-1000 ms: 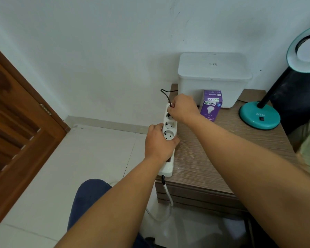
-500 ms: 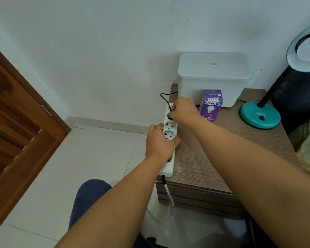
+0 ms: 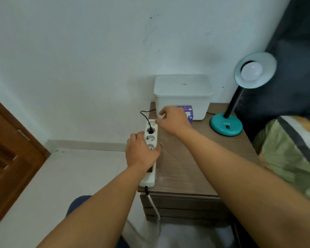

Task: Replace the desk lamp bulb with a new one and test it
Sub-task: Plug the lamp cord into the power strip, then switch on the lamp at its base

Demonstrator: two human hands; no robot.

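A white power strip [image 3: 149, 178] lies along the left edge of the wooden bedside table [image 3: 195, 167]. A black plug [image 3: 150, 130] sits in its far socket, its cord looping behind the box. My left hand [image 3: 141, 153] presses down on the strip's middle. My right hand [image 3: 174, 119] hovers just right of the strip's far end, fingers loosely curled, holding nothing. The teal desk lamp [image 3: 225, 126] stands at the right, its shade holding a white bulb [image 3: 251, 71] that looks unlit. A purple bulb carton [image 3: 189, 112] is partly hidden behind my right hand.
A white lidded plastic box [image 3: 183, 93] stands at the table's back against the wall. A wooden door [image 3: 9, 158] is at the left. A bed with a patterned cover [image 3: 292, 149] and a dark headboard is on the right. The strip's white cable [image 3: 155, 206] hangs to the floor.
My right hand has come off the black plug and moved slightly right and away; the plug stays in the far socket. The view has tilted up and right. My left hand still holds the strip.
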